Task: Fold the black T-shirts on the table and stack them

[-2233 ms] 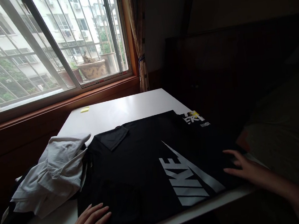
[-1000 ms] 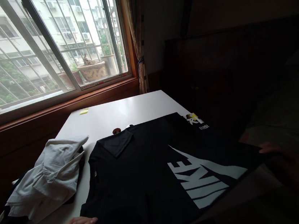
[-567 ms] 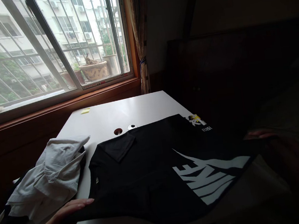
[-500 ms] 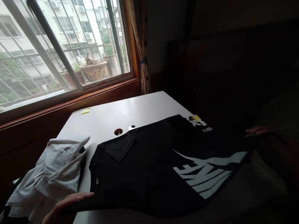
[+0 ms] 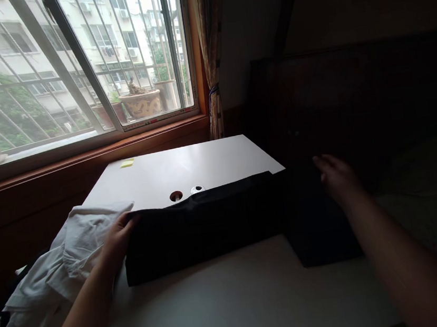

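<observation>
A black T-shirt (image 5: 202,229) is doubled over lengthwise across the white table (image 5: 221,311), its printed front out of sight. My left hand (image 5: 119,236) pinches the far upper corner at the shirt's left end, fingers closed on the cloth. At the other end my right hand (image 5: 335,176) is closed on the far edge near the hem, in deep shadow. Between the hands the fabric hangs down toward me, its lower edge close to the tabletop. A sleeve or loose flap cannot be made out against the dark cloth.
Crumpled white clothing (image 5: 70,256) lies on the table's left side, over darker cloth. A yellow sticky note (image 5: 127,163) and two round cable holes, one open hole (image 5: 176,196) among them, mark the far tabletop. Beyond stand a barred window (image 5: 137,51) and a curtain (image 5: 211,53).
Both hands have carried the near edge of the T-shirt up and away, folding it over to the far edge. The white print is now covered.
</observation>
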The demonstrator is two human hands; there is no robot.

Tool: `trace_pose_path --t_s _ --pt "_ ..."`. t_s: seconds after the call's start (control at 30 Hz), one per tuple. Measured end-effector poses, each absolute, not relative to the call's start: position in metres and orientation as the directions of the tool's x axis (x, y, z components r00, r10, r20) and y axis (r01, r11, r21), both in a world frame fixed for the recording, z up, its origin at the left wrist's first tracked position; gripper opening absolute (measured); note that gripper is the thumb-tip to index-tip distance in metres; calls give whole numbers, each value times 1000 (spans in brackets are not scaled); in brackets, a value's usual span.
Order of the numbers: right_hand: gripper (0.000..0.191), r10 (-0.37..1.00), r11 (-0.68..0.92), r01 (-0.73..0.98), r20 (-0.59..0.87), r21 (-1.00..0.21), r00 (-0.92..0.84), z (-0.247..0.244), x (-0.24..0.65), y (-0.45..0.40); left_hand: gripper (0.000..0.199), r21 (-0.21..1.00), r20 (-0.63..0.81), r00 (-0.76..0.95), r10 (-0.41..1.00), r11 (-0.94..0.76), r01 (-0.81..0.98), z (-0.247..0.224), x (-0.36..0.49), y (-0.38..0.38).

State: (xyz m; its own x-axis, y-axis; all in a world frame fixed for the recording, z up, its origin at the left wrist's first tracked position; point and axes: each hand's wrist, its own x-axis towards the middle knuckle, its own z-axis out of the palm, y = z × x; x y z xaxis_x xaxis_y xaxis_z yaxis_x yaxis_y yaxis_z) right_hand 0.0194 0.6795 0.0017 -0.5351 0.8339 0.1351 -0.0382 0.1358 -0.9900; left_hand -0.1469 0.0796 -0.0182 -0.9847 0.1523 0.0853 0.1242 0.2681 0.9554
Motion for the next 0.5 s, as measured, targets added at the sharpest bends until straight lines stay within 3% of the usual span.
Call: trace_pose_path --t_s 0.07,0.2,0.3,0.5 --pt "53 805 149 -45 147 -988 -575 -11 -4 683 68 966 5 -982 188 252 54 -31 -166 84" --pt "37 742 242 11 177 -970 -646 -43 -35 693 63 925 -66 -976 209 379 19 -50 -187 86" --pt "38 695 347 72 205 -935 -689 -65 -44 700 58 907 -79 -981 179 422 4 -53 -191 85" --pt "40 645 408 123 191 -905 -740 -94 -46 699 53 890 -114 -985 129 454 -43 -44 -180 87"
